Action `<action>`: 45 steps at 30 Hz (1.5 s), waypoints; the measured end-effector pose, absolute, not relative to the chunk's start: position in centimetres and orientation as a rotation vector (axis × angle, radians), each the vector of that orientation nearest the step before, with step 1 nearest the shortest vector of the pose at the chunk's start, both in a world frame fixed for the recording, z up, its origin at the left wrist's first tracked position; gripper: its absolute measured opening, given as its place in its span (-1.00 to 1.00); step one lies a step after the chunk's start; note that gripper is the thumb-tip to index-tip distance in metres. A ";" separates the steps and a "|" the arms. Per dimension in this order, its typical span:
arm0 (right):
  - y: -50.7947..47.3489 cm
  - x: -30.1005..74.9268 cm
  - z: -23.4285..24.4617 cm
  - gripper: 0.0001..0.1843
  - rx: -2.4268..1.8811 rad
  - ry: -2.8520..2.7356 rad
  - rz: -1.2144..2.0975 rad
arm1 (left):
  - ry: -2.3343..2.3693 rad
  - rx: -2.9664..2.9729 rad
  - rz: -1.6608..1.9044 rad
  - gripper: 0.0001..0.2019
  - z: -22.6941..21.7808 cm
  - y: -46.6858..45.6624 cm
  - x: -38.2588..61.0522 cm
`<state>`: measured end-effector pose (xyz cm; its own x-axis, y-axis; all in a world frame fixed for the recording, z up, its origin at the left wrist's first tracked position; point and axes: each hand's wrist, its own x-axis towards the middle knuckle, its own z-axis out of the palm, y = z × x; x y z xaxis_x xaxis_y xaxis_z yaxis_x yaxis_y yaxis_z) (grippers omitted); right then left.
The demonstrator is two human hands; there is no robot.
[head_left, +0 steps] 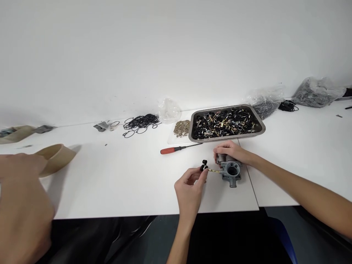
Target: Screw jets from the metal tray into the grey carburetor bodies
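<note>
My right hand is wrapped over the far side of a grey metal carburetor near the table's front edge. Its round bore faces up towards me, and my fingers hide part of the body. Between the thumb and fingertips of my left hand is a small brass rod with a black knobbed end. The rod lies level and points right, its tip at the carburetor's left side. Whether the tip is inside or only touching, I cannot tell.
Behind my hands stands a metal tray of mixed black and brass parts. A red-handled screwdriver, small brass pieces and black rubber rings lie leftward. At far left, another person's blurred hand is by a beige container.
</note>
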<state>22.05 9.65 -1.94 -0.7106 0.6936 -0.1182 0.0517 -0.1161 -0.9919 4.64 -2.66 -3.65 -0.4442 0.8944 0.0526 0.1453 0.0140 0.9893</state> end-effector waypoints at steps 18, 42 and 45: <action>9.2 21.3 -2.0 -0.66 -0.888 -1.612 1.832 | 1.621 1.614 1.478 -0.73 -2.2 -4.4 8.2; 9.4 21.4 -2.1 -0.64 -0.879 -1.691 1.829 | 1.487 1.123 1.542 -0.88 -3.0 -3.6 7.3; 9.3 21.4 -2.0 -0.62 -0.870 -1.673 1.848 | 1.500 1.162 1.527 -0.83 -3.1 -3.8 7.4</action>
